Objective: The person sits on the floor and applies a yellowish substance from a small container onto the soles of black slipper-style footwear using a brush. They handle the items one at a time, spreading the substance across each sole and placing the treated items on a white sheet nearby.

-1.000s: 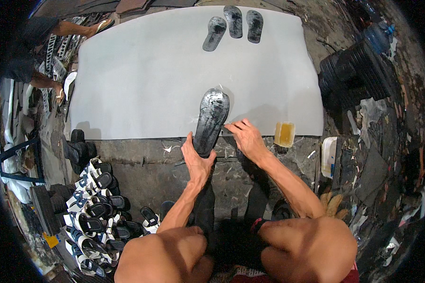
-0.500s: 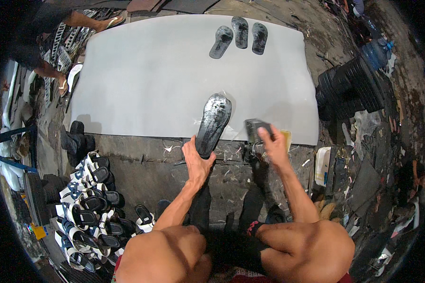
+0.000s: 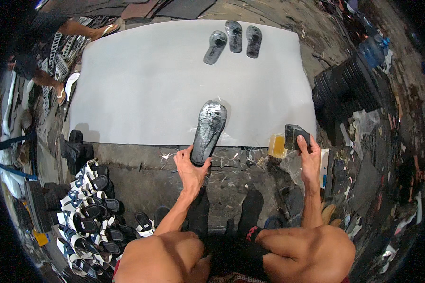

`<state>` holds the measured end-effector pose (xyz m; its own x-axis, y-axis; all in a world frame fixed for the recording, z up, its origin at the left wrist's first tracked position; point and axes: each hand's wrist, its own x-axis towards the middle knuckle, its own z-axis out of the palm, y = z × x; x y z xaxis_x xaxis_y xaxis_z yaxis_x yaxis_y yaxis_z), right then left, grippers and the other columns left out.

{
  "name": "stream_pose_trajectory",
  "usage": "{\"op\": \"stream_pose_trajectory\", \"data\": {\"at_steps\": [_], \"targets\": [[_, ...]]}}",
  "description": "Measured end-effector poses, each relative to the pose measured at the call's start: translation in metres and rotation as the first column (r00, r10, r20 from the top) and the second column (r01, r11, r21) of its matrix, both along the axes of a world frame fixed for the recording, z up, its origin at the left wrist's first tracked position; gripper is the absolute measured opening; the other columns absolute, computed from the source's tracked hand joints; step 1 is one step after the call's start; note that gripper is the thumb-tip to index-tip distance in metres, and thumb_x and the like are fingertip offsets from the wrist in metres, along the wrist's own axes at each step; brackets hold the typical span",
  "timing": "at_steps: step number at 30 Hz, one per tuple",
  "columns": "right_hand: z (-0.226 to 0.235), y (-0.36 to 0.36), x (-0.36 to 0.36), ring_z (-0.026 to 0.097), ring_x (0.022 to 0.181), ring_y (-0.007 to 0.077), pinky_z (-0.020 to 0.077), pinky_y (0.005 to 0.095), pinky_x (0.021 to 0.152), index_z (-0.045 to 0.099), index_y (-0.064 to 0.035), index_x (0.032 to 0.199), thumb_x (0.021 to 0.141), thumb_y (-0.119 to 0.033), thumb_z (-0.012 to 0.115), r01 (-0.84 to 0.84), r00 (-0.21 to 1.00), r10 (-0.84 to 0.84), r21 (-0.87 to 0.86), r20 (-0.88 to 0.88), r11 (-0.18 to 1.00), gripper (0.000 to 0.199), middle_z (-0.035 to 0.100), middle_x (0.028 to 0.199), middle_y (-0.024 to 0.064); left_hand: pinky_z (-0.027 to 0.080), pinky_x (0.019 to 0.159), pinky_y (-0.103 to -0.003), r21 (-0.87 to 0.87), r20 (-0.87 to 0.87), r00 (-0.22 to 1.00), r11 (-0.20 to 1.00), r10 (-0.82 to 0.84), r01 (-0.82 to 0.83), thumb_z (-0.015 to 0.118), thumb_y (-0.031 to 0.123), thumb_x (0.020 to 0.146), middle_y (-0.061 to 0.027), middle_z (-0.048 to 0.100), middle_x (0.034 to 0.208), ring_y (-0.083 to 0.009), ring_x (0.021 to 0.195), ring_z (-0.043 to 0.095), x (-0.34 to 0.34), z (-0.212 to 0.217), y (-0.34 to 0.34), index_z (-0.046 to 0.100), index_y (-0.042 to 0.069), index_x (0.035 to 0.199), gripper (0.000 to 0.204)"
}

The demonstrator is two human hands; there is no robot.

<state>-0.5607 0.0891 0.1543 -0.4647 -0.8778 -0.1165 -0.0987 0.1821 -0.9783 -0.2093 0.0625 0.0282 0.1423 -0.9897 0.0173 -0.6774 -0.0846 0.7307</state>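
Note:
A black shoe sole [image 3: 209,127] with a wet, shiny coat lies on the near edge of a pale grey sheet [image 3: 141,85]. My left hand [image 3: 191,172] grips its narrower near end between thumb and fingers. Off to the right, my right hand [image 3: 310,160] pinches a dark, flat, four-sided piece [image 3: 293,136], perhaps a spreader. Beside that piece, at the sheet's edge, sits a square tray or pad of amber, glue-like stuff [image 3: 278,145]. Three more coated soles [image 3: 234,38] lie together at the sheet's far side.
Many white and black sandals [image 3: 87,207] are heaped on the floor at my left. Stacked black ridged material [image 3: 342,87] stands right of the sheet, near a blue plastic bottle [image 3: 374,51]. Another person's foot [image 3: 109,30] rests at the far left edge. Scraps litter the right side.
My right hand has moved right with the dark piece, away from the sole and past the amber stuff. The left hand keeps its grip on the sole; the whole view has shifted slightly.

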Motion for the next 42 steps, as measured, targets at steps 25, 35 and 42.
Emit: {"op": "stream_pose_trajectory", "data": {"at_steps": [25,35,42], "targets": [[-0.018,0.039,0.013,0.070,0.108,0.0408,0.0555,0.0490,0.095,0.079,-0.0033,0.128,0.098,-0.011,0.079,0.043,0.764,0.023,0.087,-0.645,0.995,0.031,0.075,0.112,0.0198,0.060,0.082,-0.045,0.019,0.333,0.835,0.889,-0.438,0.458,0.094,0.048,0.078,-0.0241,0.077,0.095,-0.0349,0.089,0.075,-0.028,0.197,-0.209,0.079,-0.010,0.108,0.066],[-0.015,0.040,0.009,0.070,0.108,0.0411,0.0552,0.0487,0.097,0.078,-0.0033,0.129,0.099,-0.014,0.078,0.141,0.850,-0.053,0.130,-0.524,0.981,0.032,0.074,0.112,0.0192,0.058,0.065,-0.051,-0.244,0.240,0.857,0.826,-0.457,0.509,0.096,0.055,0.076,-0.0244,0.069,0.063,-0.0309,0.062,0.073,-0.240,0.212,-0.418,0.069,-0.014,0.067,0.075],[-0.008,0.043,-0.013,0.075,0.104,0.0401,0.0579,0.0452,0.094,0.078,0.0019,0.125,0.100,-0.007,0.077,0.220,0.814,-0.104,0.138,-0.571,0.966,0.027,0.076,0.112,0.0204,0.062,0.082,-0.050,-0.070,0.182,0.863,0.869,-0.472,0.490,0.102,0.069,0.067,-0.0295,0.080,0.097,-0.0389,0.092,0.080,-0.289,0.138,-0.430,0.074,-0.013,0.094,0.091]]}}
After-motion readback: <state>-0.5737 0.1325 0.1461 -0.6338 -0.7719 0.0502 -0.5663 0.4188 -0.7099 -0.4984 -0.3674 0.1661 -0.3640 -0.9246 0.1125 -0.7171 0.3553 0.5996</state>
